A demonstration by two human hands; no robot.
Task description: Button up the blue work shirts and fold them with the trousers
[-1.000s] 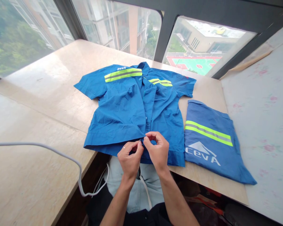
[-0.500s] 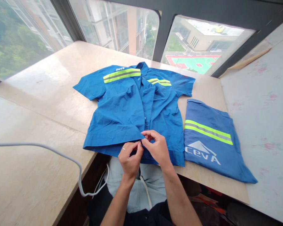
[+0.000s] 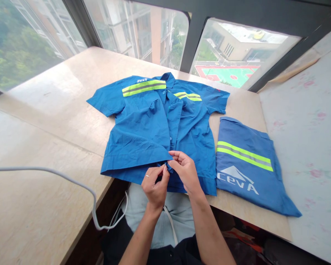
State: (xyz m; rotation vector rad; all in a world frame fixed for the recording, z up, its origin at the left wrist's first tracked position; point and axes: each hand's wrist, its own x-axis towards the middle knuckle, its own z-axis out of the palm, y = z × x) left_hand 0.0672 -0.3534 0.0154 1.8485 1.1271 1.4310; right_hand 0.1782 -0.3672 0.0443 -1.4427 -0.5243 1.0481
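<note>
A blue short-sleeved work shirt (image 3: pixel 143 129) with yellow-and-grey reflective stripes lies front up, collar toward the window. Its front is partly unbuttoned near the middle. At the lower hem my right hand (image 3: pixel 184 171) is closed, thumb and fingers pinching the front corner of the shirt. Just left of and below it, my left hand (image 3: pixel 155 184), with a ring on one finger, pinches fabric at the raised hem. What lies exactly between the left fingertips is too small to make out. The hem's left part stands lifted, showing a dark gap under it.
A folded blue garment (image 3: pixel 244 165) with a reflective stripe and white lettering lies right of the shirt. A white cable (image 3: pixel 71 181) crosses the left of the pale ledge (image 3: pixel 44 121) and hangs over its edge. Windows stand behind; a flowered wall (image 3: pixel 306 129) is at the right.
Both hands have shifted slightly right with the shirt's hem, and the front corner is raised a little. A bit more bunched fabric shows between the hands.
</note>
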